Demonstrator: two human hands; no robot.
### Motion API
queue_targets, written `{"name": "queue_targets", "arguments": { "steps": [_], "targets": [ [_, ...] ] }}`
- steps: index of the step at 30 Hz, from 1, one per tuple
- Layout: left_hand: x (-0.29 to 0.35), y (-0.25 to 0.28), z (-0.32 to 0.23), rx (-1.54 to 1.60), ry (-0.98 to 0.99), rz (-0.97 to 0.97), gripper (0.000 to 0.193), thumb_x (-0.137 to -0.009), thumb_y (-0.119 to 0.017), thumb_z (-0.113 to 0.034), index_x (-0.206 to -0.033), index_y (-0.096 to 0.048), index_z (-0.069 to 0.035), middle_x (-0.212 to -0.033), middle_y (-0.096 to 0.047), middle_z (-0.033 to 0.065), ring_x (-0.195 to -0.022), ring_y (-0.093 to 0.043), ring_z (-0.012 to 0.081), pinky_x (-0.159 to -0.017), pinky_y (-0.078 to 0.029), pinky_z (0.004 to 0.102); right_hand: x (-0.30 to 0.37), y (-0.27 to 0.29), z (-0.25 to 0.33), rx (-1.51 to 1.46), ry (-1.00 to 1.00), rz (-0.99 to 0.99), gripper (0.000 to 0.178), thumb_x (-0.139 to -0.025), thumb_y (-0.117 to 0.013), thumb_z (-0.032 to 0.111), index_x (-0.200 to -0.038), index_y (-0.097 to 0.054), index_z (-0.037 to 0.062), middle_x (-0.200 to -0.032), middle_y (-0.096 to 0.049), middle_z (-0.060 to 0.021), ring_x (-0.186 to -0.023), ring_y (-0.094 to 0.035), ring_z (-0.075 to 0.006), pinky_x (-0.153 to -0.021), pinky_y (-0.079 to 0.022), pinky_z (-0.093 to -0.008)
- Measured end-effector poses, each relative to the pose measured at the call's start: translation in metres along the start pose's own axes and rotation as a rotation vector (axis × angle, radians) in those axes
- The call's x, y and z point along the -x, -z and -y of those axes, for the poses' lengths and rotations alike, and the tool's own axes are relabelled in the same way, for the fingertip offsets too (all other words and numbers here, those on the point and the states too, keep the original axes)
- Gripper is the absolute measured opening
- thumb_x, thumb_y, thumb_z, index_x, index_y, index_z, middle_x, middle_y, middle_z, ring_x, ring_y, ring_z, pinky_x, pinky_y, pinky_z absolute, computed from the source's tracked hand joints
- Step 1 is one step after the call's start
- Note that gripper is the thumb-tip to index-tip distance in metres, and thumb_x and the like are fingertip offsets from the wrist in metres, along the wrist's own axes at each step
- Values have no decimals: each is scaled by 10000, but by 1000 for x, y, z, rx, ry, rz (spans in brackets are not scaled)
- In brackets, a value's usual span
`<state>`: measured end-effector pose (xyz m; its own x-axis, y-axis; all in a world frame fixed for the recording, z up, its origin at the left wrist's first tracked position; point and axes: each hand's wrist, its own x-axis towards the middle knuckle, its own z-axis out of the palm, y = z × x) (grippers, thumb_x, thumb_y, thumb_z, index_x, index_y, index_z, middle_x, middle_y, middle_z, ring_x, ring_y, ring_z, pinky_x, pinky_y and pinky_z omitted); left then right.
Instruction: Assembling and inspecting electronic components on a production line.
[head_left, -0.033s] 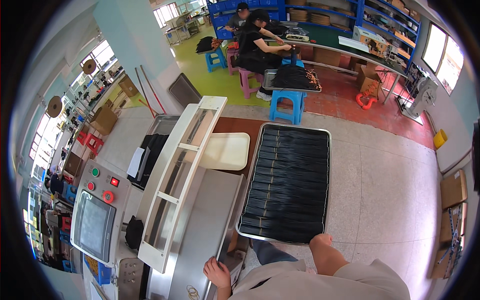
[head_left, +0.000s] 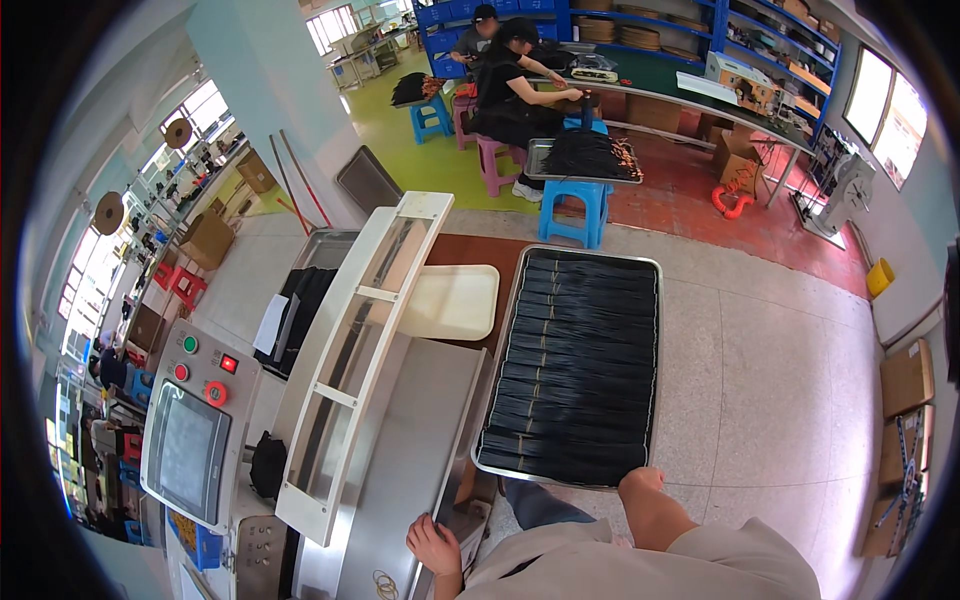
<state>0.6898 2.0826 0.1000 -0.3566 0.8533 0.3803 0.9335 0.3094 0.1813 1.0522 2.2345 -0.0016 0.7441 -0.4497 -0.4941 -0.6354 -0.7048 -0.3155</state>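
A large metal tray (head_left: pixel 658 300) stands in front of me, filled with rows of black cable bundles (head_left: pixel 580 370) tied with thin yellowish bands. At its near right corner, my right hand (head_left: pixel 640 480) is closed on the rim, its fingertips partly hidden. My left hand (head_left: pixel 434 545) lies with fingers stretched on the steel edge of the machine's worktop (head_left: pixel 390 480), holding nothing. Several thin yellow rubber bands (head_left: pixel 385 585) lie on the steel to the left of that hand.
On my left is a machine with a white-framed clear cover (head_left: pixel 335 395) and a control panel (head_left: pixel 185 450) with lit buttons. Behind it sits a cream tray (head_left: pixel 465 300). Farther off, two people work beside a blue stool (head_left: pixel 575 210) bearing another tray. Cardboard boxes (head_left: pixel 905 400) stand right.
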Motion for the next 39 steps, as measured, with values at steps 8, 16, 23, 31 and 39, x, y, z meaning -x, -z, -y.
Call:
{"name": "queue_targets", "arguments": {
  "steps": [8, 16, 23, 31, 39],
  "targets": [
    [2, -1, 3, -15, 7, 6, 295, -764, -563, -83, -1048, -541, -8, -1070, -559, 123, -1015, -505, 319, -890, -372, 448, 9, 3, -1, 161, 94, 11, 411, -917, -302, 211, -1017, -670, 58, -1042, -672, -109, -987, -645, -228, -922, -475, -336],
    [3, -1, 4, -11, 2, 1, 294, -764, -561, -83, -1048, -541, -9, -1074, -561, 123, -1020, -507, 317, -887, -373, 454, -26, -33, -14, 191, 132, -32, 414, -922, -293, 202, -1017, -665, 47, -1014, -678, -125, -950, -656, -270, -866, -507, -367],
    [3, -1, 4, -11, -4, 5, 290, -764, -561, -84, -1043, -542, -9, -1075, -561, 124, -1020, -506, 320, -889, -372, 451, -21, -25, -8, 162, 102, -6, 391, -930, -298, 191, -1053, -639, 44, -1044, -667, -135, -957, -653, -283, -847, -516, -380],
    [2, -1, 3, -11, 0, -8, 284, -765, -559, -89, -1036, -546, -6, -1071, -561, 127, -1016, -506, 321, -897, -370, 450, -10, -12, -5, 273, 124, 103, 374, -930, -314, 212, -1155, -580, 74, -1136, -633, -108, -1043, -619, -234, -913, -473, -344],
    [3, -1, 3, -14, 2, -12, 286, -762, -561, -85, -1036, -547, -6, -1063, -563, 126, -1009, -507, 326, -891, -374, 452, -30, -32, -10, 291, 156, 24, 320, -911, -370, 137, -1152, -565, 60, -1035, -670, -107, -945, -664, -246, -793, -546, -358]
  ]
}}
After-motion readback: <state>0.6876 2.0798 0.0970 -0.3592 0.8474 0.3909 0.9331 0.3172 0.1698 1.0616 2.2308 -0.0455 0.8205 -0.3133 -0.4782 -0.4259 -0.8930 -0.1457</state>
